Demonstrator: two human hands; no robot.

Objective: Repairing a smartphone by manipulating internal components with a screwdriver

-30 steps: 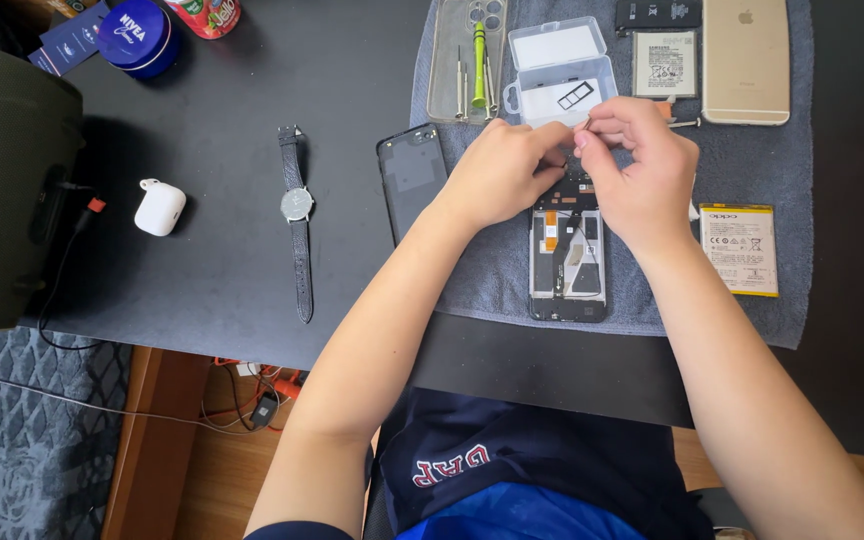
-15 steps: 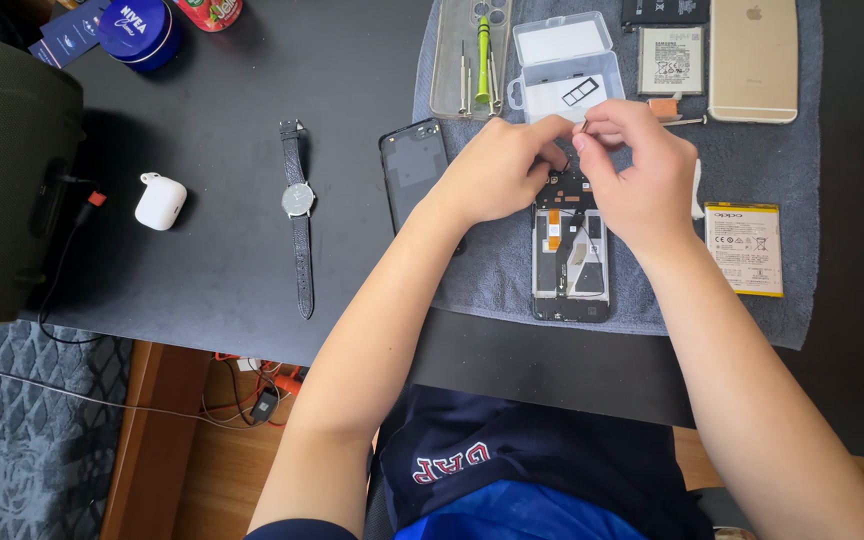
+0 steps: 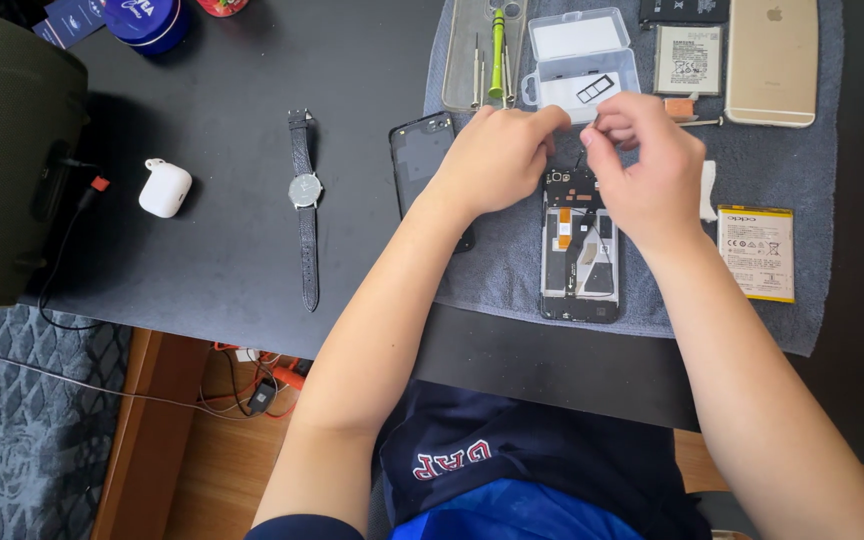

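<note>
An opened black phone [image 3: 579, 250] lies with its back off on a grey cloth mat [image 3: 812, 300], its boards and orange strips showing. Both my hands hover over its top end. My left hand [image 3: 497, 160] is curled, fingertips pinched together near the phone's upper edge. My right hand [image 3: 642, 165] pinches something thin and dark just above the phone's camera corner; it is too small to make out. The fingertips of the two hands almost meet. The phone's black back cover [image 3: 422, 160] lies to the left, partly under my left wrist.
Behind my hands are a clear plastic box [image 3: 582, 60], a clear case holding a green screwdriver [image 3: 497, 45], a battery [image 3: 687, 58] and a gold phone [image 3: 772, 60]. A yellow-edged battery [image 3: 755, 252] lies right. A wristwatch [image 3: 304, 190], a white earbud case [image 3: 165, 187] and a green speaker [image 3: 2, 150] sit left.
Both hands stay over the phone's top end. The fingertips have shifted slightly and drawn closer together. Nothing else on the table has moved.
</note>
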